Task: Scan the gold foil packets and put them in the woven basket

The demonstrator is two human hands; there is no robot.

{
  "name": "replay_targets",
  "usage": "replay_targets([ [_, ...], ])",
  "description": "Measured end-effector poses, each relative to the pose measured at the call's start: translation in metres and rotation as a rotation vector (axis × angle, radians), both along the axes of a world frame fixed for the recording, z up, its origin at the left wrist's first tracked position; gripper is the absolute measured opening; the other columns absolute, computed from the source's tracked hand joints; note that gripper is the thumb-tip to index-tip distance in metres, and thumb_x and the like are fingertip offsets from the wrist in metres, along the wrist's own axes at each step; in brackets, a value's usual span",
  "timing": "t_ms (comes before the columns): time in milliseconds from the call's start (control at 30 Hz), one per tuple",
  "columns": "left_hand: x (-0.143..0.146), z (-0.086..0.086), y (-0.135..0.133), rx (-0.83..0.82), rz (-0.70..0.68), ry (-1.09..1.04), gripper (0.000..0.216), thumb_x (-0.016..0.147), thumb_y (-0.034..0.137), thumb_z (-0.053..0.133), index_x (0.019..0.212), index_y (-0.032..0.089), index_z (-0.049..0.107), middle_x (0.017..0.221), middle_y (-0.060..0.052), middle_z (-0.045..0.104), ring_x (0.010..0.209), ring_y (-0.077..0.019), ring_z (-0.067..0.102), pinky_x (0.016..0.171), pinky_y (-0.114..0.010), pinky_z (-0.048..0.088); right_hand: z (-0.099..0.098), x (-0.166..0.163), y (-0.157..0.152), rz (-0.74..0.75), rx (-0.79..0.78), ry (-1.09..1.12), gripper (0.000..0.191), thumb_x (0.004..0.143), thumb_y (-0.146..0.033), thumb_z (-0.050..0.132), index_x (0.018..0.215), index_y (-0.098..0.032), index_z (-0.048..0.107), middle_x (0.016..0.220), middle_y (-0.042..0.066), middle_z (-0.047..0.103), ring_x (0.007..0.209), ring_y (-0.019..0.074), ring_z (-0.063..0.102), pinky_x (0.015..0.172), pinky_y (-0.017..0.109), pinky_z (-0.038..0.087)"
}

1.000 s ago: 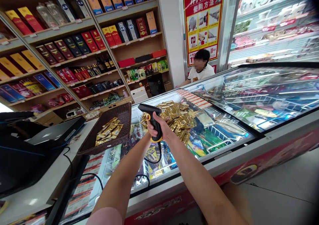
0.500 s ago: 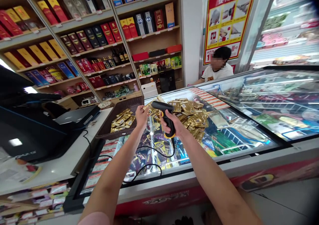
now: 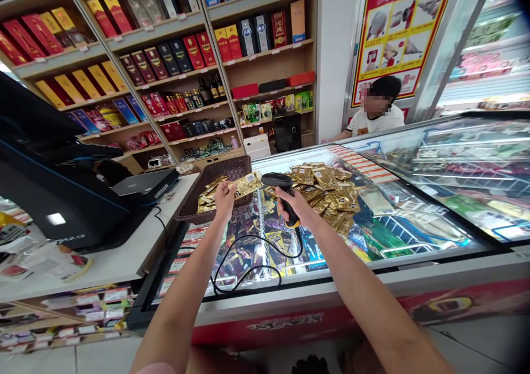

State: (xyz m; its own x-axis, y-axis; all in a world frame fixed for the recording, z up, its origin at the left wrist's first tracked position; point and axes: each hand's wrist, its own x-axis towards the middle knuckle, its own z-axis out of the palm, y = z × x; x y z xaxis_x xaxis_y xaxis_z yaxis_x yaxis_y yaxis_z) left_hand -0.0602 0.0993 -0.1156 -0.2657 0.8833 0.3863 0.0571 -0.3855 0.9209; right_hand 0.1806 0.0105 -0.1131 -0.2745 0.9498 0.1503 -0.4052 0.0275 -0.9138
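My right hand point(image 3: 298, 206) grips the handle of a black barcode scanner point(image 3: 281, 189) with a yellow band, its head pointing left. My left hand point(image 3: 224, 195) pinches a gold sachet point(image 3: 248, 183) and holds it just in front of the scanner's head, above the edge of a brown wicker basket point(image 3: 232, 170) that contains several gold sachets. A heap of the same gold sachets point(image 3: 327, 189) lies on the glass lid of the freezer point(image 3: 372, 236), just right of the scanner. The scanner's black cable point(image 3: 240, 263) loops down over the glass.
A black till screen point(image 3: 45, 191) and a grey device point(image 3: 144, 183) stand on the white counter point(image 3: 124, 258) at left. Shelves of boxed bottles point(image 3: 165, 59) fill the back wall. A person in a white shirt point(image 3: 375, 120) sits behind the freezer's far end.
My left hand came out from behind the scanner, took a gold sachet and now holds it before the scanner head. The view swung left, bringing the till screen into sight.
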Motion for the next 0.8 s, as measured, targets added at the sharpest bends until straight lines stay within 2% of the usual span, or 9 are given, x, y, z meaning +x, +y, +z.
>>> replay_targets([
  [167,0.005,0.000,-0.001,0.062,0.023,0.078,0.010,0.084,0.020,0.071,0.083,0.020,0.061,0.066,0.005,0.046,0.059,-0.0110,0.041,0.057,-0.020,0.030,0.002,0.001,-0.002,0.010,-0.014,-0.016,0.048,0.075,-0.064,0.075,0.078,-0.021,0.053,0.060,-0.004,0.056,0.037,0.0074,0.045,0.035,0.022,0.037],
  [367,0.003,0.004,-0.008,0.012,0.073,0.115,0.009,0.088,0.021,0.068,0.088,0.022,0.060,0.065,0.006,0.037,0.056,-0.0124,0.033,0.055,-0.024,0.023,0.001,0.000,-0.002,0.010,-0.017,-0.029,0.048,0.075,-0.063,0.076,0.079,-0.021,0.053,0.059,-0.004,0.056,0.036,0.0082,0.045,0.035,0.023,0.039],
  [533,-0.001,0.005,-0.011,-0.049,0.039,0.106,0.012,0.088,0.023,0.069,0.091,0.022,0.057,0.061,0.008,0.031,0.052,-0.0115,0.028,0.053,-0.024,0.020,-0.002,-0.002,-0.002,0.034,0.002,-0.033,0.047,0.075,-0.062,0.076,0.080,-0.022,0.052,0.058,-0.005,0.056,0.036,0.0080,0.044,0.035,0.023,0.038],
  [800,0.000,0.002,-0.013,-0.041,0.014,0.108,0.016,0.088,0.026,0.070,0.094,0.022,0.057,0.060,0.009,0.030,0.050,-0.0102,0.027,0.053,-0.023,0.022,-0.004,-0.002,-0.002,0.082,0.016,-0.025,0.044,0.079,-0.060,0.074,0.077,-0.021,0.053,0.058,-0.004,0.054,0.037,0.0077,0.044,0.037,0.023,0.037],
])
